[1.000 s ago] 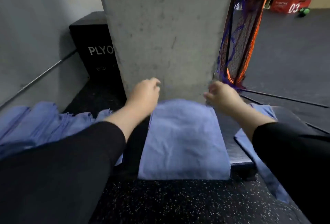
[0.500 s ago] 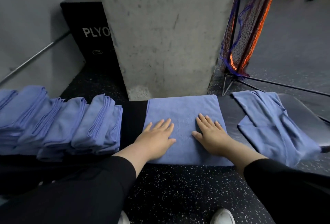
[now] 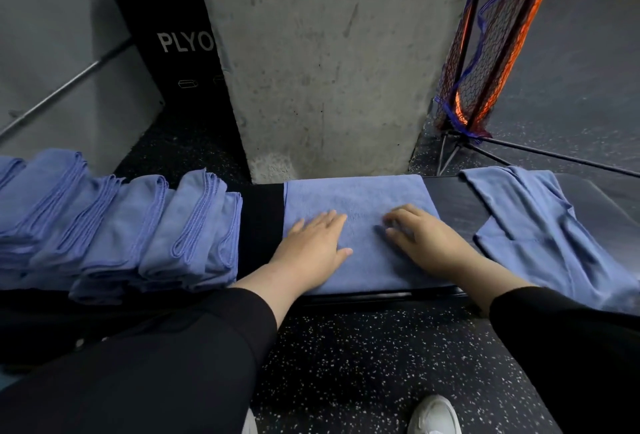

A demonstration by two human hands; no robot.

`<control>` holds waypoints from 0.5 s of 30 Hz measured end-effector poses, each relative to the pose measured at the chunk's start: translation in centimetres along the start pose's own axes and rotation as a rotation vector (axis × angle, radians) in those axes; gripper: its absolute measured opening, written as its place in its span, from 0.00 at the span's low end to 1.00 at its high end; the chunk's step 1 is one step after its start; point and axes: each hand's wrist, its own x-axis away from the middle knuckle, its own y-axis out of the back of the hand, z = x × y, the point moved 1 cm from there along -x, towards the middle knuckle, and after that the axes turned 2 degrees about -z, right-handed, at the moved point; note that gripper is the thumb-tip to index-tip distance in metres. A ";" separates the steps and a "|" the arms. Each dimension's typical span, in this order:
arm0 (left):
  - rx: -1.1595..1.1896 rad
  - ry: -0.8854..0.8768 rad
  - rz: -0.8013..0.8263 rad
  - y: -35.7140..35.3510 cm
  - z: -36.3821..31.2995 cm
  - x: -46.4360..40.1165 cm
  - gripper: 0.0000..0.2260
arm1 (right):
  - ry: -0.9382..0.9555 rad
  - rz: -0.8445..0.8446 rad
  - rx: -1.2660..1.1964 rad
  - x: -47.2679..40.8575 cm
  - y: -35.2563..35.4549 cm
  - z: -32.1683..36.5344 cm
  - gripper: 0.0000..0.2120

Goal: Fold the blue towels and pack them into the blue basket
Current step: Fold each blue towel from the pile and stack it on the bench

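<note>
A folded blue towel (image 3: 360, 198) lies flat on the black bench (image 3: 261, 222) in front of me. My left hand (image 3: 313, 246) presses on its left half with straight fingers. On its right half rests my right hand (image 3: 424, 243), fingers slightly bent and blurred. A row of several folded blue towels (image 3: 131, 226) leans along the bench to the left. An unfolded blue towel (image 3: 540, 226) lies crumpled on the bench to the right. No blue basket is in view.
A concrete pillar (image 3: 329, 63) rises right behind the bench. A black plyo box (image 3: 173, 42) stands at the back left. An orange and purple net on a stand (image 3: 485, 53) is at the back right. Speckled black floor (image 3: 363, 357) lies below; my white shoe (image 3: 434, 414) shows.
One second ago both hands gripped the towel's far edge; they folded it toward me and laid it flat. Since half a second ago the hands lie a little further apart on it.
</note>
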 end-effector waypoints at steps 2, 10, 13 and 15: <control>0.006 -0.111 -0.079 0.8 -0.3 0.6 0.21 | 0.098 -0.067 0.018 0.9 0.9 0.8 0.11; -0.114 -0.342 0.023 0.8 -0.8 3.7 0.15 | 0.260 0.184 0.190 6.0 1.5 1.8 0.16; -0.140 -0.331 0.007 0.9 -1.2 3.9 0.17 | 0.276 0.131 0.258 6.4 1.5 1.8 0.13; -0.166 -0.310 -0.010 1.0 -1.8 3.9 0.19 | 0.265 0.061 0.308 6.3 0.9 2.1 0.10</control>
